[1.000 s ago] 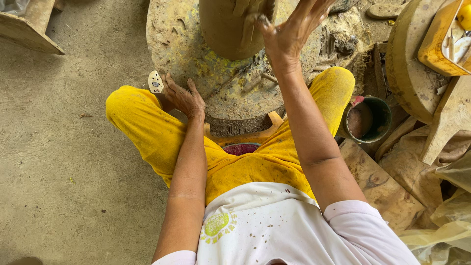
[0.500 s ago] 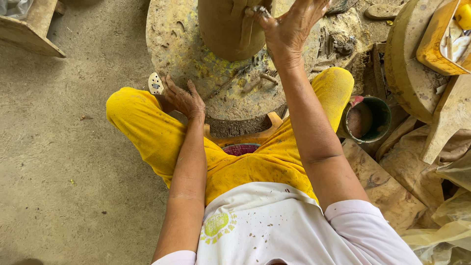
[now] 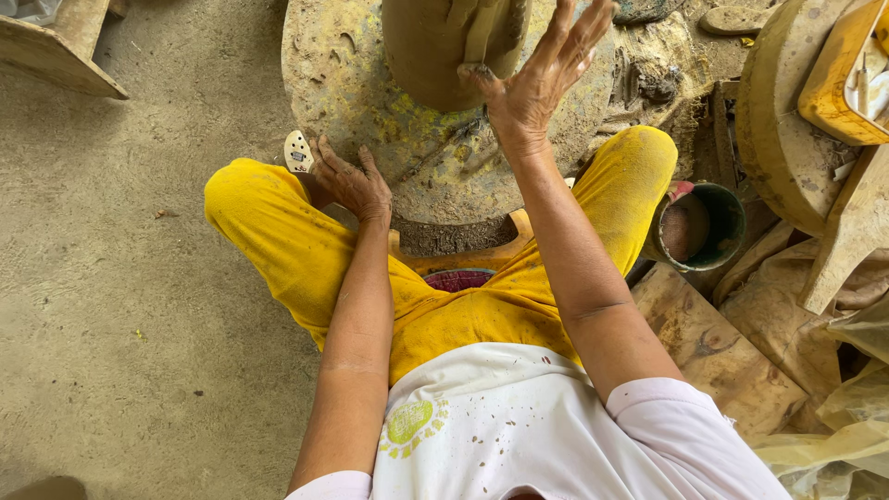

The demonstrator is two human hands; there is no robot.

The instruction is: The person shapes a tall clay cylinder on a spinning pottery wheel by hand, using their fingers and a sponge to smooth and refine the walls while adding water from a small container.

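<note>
The person sits low, knees in yellow trousers (image 3: 278, 241) spread around a round potter's wheel (image 3: 343, 74). The left hand (image 3: 350, 183) has stayed put on the near rim of the wheel, fingers loosely bent and pressed on the stone edge, gripping nothing; just beyond its fingertips a small white sandal tip (image 3: 298, 151) peeks out. Farther on, the right hand (image 3: 537, 83) has lifted a little since a second ago and now hangs spread wide, all fingers splayed and empty, clay-smeared, just beside the tall brown clay vessel (image 3: 444, 46) standing on the wheel; whether the thumb touches its wall I cannot tell. The vessel looks shifted slightly, as if turned. Right of those fingers, well apart, sits a green bucket (image 3: 708, 227).
</note>
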